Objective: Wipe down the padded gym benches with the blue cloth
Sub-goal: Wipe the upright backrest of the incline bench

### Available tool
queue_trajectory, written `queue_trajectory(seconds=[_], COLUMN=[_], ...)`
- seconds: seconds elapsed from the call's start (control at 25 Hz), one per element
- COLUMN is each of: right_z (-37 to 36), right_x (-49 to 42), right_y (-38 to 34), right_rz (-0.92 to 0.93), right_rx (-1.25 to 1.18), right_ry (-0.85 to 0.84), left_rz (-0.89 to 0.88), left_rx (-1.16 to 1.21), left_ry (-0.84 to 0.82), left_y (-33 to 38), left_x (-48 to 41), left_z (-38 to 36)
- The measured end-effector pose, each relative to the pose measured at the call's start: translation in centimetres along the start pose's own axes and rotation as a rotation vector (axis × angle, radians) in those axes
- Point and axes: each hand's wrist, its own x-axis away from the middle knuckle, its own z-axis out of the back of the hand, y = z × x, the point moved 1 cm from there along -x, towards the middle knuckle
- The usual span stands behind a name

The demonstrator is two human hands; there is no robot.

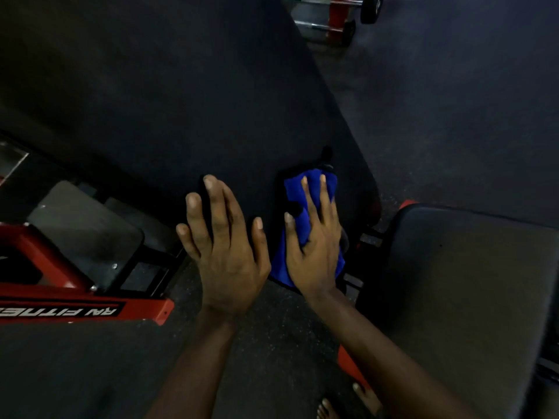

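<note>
Here, the blue cloth (pixel 294 192), bright, folded and slightly bunched, lies at the near corner of the dark padded counter (pixel 181 101). The right hand (pixel 314 246) presses it flat, grip released. The left hand (pixel 225 252) is spread just beside it, grip released.

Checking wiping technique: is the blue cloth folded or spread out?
Folded: the cloth forms a narrow thick pad under the right hand on the bench.

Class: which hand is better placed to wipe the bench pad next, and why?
The right hand: it presses the blue cloth on the bench pad; the left hand holds nothing.
</note>
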Motion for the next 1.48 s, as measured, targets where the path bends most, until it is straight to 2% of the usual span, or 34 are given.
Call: queue_trajectory(seconds=[0.08, 0.24, 0.32, 0.52, 0.72, 0.96, 1.04, 1.12, 1.16, 1.32, 1.48], right_z=[0.3, 0.6, 0.4, -0.2, 0.7, -0.1, 0.0, 0.8, 1.2, 0.5, -1.3], right_x=[0.1, 0.3, -0.2, -1.2, -4.1, 2.9, -0.1, -4.1, -5.1, -1.5, 4.2], right_y=[2.5, 7.9, 8.6, 9.7, 11.7, 8.5, 10.9, 13.8, 14.4, 12.2, 11.0], right_rz=[0.03, -0.272, -0.349, -0.408, -0.724, -0.487, -0.605, -0.789, -0.815, -0.734, -0.779], right_rx=[0.013, -0.109, -0.124, -0.137, -0.155, -0.157, -0.115, -0.09, -0.092, -0.123, -0.142], right_ry=[0.012, 0.209, 0.27, 0.301, 0.283, 0.196, 0.244, 0.236, 0.214, 0.192, 0.237], left_rz=[-0.03, -0.056, -0.056, -0.057, -0.038, -0.013, -0.02, -0.014, -0.009, -0.001, -0.01], left_rx=[-0.031, -0.074, -0.087, -0.092, -0.108, -0.113, -0.115, -0.118, -0.115, -0.123, -0.122], left_ry=[0.02, 0.078, 0.108, 0.125, 0.122, 0.119, 0.119, 0.121, 0.121, 0.121, 0.127], left_y=[-0.2, -0.2, -0.2, -0.1, 0.1, 0.2, 0.1, 0.3, 0.2, 0.1, 0.3], left_x=[0.1, 0.0, -0.1, 0.1, 0.0, 0.2, 0.1, 0.2, 0.2, 0.1, 0.2], left_z=[-0.4, -1.2, -1.4, -1.4, -1.4, -1.4, -1.5, -1.4, -1.4, -1.6, -1.6])
